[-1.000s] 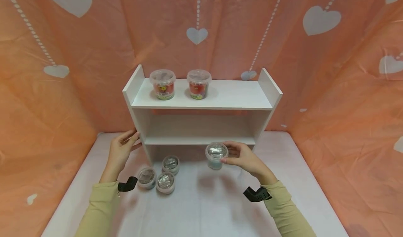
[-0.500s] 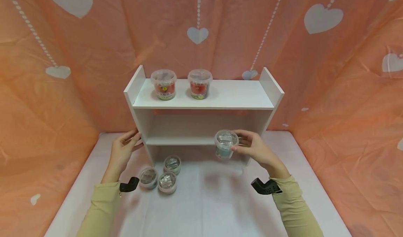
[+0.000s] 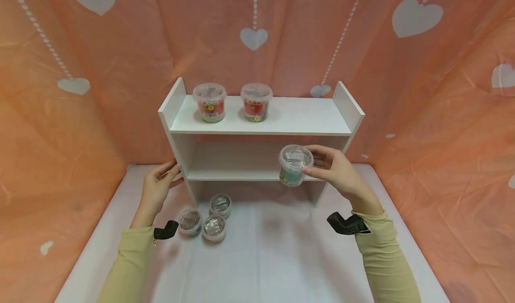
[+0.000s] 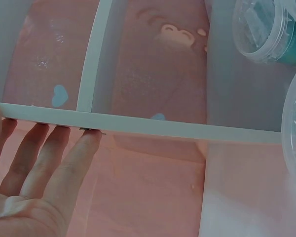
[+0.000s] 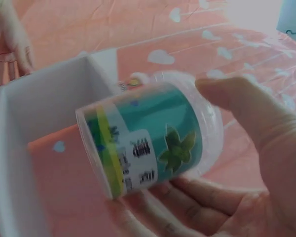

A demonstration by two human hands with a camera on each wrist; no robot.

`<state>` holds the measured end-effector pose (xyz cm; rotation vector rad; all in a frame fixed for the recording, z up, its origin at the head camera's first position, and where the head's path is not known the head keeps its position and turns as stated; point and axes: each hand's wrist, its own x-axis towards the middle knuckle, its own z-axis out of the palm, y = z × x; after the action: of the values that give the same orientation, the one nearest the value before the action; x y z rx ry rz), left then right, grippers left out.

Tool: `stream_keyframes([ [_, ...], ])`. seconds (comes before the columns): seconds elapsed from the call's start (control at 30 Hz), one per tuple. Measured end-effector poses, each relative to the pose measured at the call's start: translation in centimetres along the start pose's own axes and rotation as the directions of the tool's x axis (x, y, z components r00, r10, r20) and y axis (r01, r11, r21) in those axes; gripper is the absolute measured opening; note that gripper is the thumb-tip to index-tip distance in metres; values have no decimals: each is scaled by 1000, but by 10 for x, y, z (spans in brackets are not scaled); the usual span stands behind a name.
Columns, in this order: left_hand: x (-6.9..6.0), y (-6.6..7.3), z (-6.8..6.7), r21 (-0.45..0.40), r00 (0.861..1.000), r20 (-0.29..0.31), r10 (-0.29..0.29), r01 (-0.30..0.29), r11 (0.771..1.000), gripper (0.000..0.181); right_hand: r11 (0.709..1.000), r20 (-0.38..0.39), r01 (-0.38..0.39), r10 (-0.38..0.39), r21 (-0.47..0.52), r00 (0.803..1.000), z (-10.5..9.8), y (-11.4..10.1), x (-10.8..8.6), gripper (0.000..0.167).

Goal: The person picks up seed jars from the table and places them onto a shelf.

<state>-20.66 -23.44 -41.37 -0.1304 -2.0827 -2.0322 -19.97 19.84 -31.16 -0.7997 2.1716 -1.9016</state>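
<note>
My right hand (image 3: 335, 169) grips a clear lidded plastic tub (image 3: 295, 164) with a teal label, held in the air before the white shelf's middle board. In the right wrist view the tub (image 5: 153, 138) shows a green leaf picture, with thumb on one side and fingers on the other. My left hand (image 3: 157, 189) touches the left side panel of the shelf (image 3: 183, 155); in the left wrist view its straight fingers (image 4: 71, 168) rest against the panel's edge. Two red-labelled tubs, one at the left (image 3: 210, 104) and one beside it (image 3: 256, 103), stand on the top board.
Three more lidded tubs stand close together on the white tabletop at the shelf's lower left: one at the back (image 3: 220, 204), one at the left (image 3: 190, 222) and one in front (image 3: 214, 228). An orange cloth with white hearts (image 3: 253, 39) surrounds the table.
My right hand has lifted the teal-labelled tub from low before the shelf, up and a little to the right. The left hand stays at the side panel.
</note>
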Motion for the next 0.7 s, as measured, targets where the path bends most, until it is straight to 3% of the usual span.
stream_keyframes([
  [0.2,1,0,-1,-14,1000,-2,-10,10,1000,51,997,37,53,-55,51,998,-10,-25,7,43],
  [0.47,0,0,-1,-18,1000,-9,-5,5,1000,50,992,1,104,-104,78,995,-17,-54,20,39],
  [0.7,0,-1,-1,12,1000,-2,-9,9,1000,53,993,-100,44,-33,111,994,-22,-66,40,35],
])
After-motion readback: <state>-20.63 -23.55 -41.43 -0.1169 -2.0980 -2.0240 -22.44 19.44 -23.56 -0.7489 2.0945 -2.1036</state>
